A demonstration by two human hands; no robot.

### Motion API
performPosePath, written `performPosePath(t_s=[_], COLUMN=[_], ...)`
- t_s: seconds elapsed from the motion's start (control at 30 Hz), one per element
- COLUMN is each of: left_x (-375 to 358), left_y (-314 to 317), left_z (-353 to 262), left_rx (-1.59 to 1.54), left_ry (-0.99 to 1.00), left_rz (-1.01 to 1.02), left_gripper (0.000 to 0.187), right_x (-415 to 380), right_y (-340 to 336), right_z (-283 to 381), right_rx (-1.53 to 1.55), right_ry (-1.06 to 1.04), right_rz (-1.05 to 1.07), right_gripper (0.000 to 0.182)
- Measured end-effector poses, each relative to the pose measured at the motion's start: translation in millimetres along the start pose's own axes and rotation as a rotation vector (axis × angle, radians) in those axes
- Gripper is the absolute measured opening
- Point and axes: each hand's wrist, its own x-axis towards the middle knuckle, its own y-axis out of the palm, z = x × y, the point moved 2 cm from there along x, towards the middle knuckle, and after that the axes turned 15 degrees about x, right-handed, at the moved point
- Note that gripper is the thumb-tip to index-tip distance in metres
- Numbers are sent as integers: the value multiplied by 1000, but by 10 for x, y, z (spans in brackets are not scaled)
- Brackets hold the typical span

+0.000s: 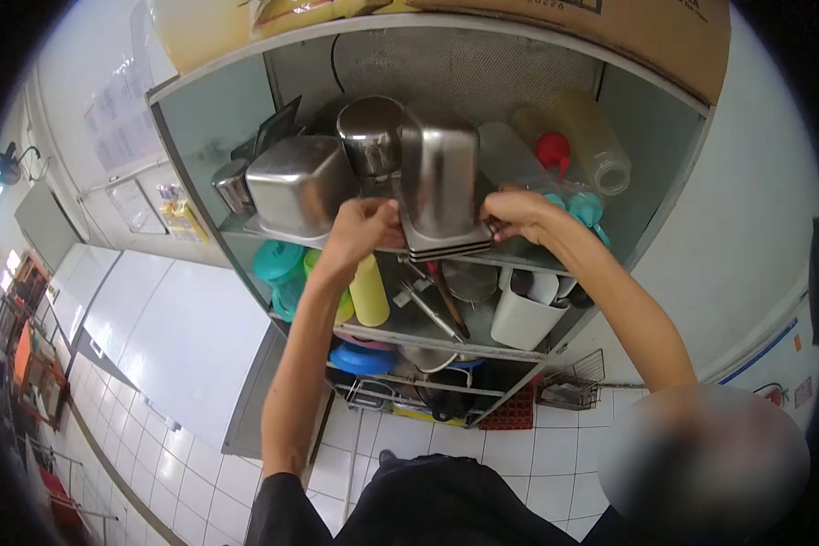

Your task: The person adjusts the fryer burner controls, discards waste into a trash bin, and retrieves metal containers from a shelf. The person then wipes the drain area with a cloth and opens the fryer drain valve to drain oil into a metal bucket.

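A stack of narrow stainless steel food pans (439, 173) stands upside down at the front of the upper shelf, their rims layered at the bottom. My left hand (366, 229) is closed on the left side of the rims, thumb and fingers bent. On the other side, my right hand (519, 213) grips the right edge of the same stack, with some fingertips hidden behind it. Left of the stack sits a wider upturned steel pan (300, 187). Behind them is a round steel pot (370, 135).
Clear bottles (601, 150) and a red-capped squeeze bottle (552, 148) lie on the shelf's right. Below are a turquoise jug (282, 268), a yellow bottle (369, 293) and a white utensil holder (526, 314). A white chest (168, 337) stands left; cardboard (646, 36) tops the cabinet.
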Motion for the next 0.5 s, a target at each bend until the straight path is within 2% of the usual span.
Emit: performPosePath(t_s=[0.13,0.2,0.3,0.37,0.43,0.5], left_x=[112,50,-104,-219,-351,-569], left_y=[-40,20,117,173,237,318], left_z=[44,48,-63,-94,-61,45], left_rx=[155,132,179,117,37,-162], left_ry=[-68,-62,-75,-41,49,170], left_rz=[2,-3,-17,-152,-127,-96], left_gripper=[43,44,44,49,49,56], right_x=[-44,-170,-140,-382,-566,-605], right_y=[65,65,-10,55,115,174], right_z=[-61,-102,-305,-315,-361,-549], right_rx=[-62,-39,49,-23,-78,-115], right_ry=[-26,-136,-251,-383,-596,-1089], right_rz=[16,-45,29,-86,-156,-307], right_gripper=[29,25,24,19,11,10])
